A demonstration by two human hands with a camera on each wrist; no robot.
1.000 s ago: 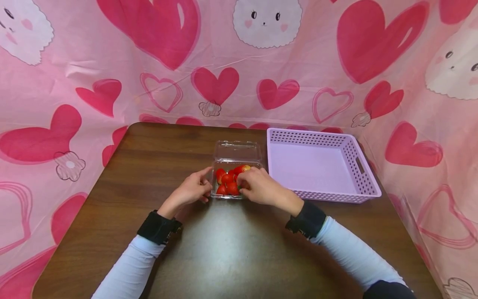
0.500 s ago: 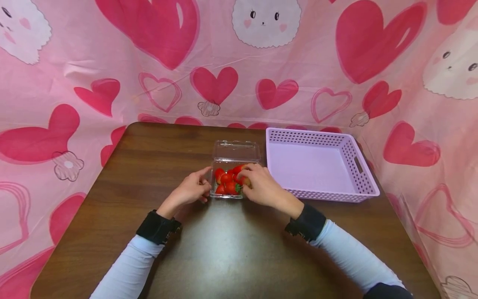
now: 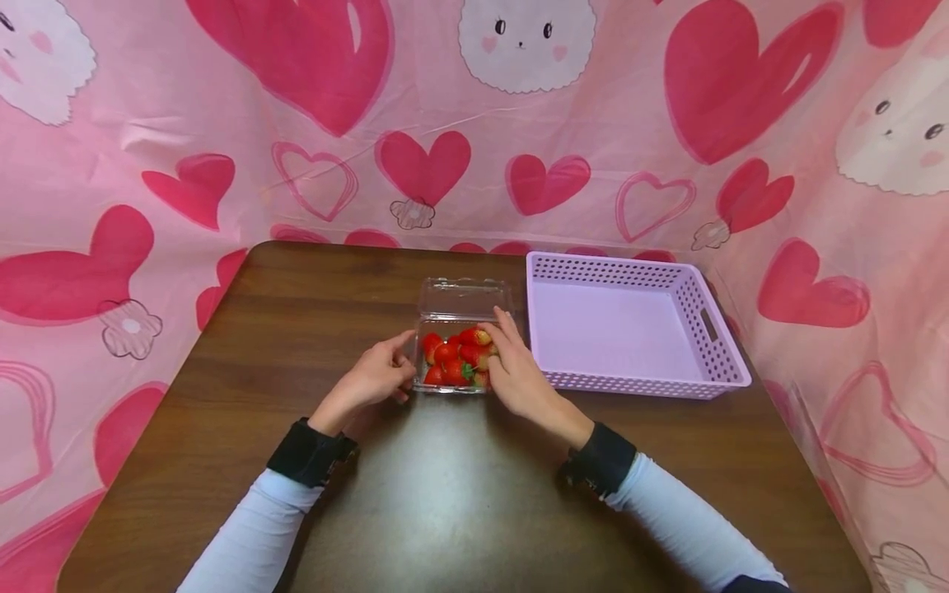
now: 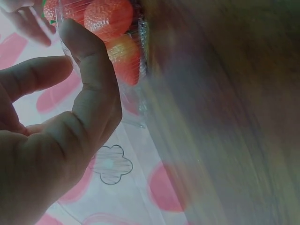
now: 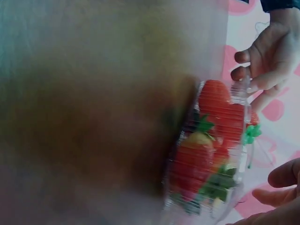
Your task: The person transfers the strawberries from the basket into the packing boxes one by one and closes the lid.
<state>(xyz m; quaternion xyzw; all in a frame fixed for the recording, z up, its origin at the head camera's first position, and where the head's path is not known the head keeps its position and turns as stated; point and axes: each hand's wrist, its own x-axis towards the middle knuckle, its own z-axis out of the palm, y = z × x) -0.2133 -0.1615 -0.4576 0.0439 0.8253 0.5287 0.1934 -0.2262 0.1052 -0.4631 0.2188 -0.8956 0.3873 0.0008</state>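
Observation:
Several red strawberries (image 3: 455,371) with green leaves lie in a clear plastic clamshell box (image 3: 465,298), its lid folded back. At the box's left side, my left hand (image 3: 371,375) rests its fingertips on the wall. The left wrist view shows that hand (image 4: 70,126) close up, its bent foremost digit against the plastic. My right hand (image 3: 517,375) is at the box's right edge, fingers extended and lifted off the fruit. In the right wrist view this hand (image 5: 281,201) has nothing between its thumb and fingers; part of it is cut off by the frame.
A lilac perforated basket (image 3: 623,329) stands just right of the box, with no fruit in it. Both are on a dark wooden table (image 3: 334,296). A pink heart-patterned cloth (image 3: 549,239) hangs around the back and sides.
My right hand has come away from the strawberries to the box's right edge, and its curled fingers have straightened. More strawberries now show. My left hand stays at the left wall.

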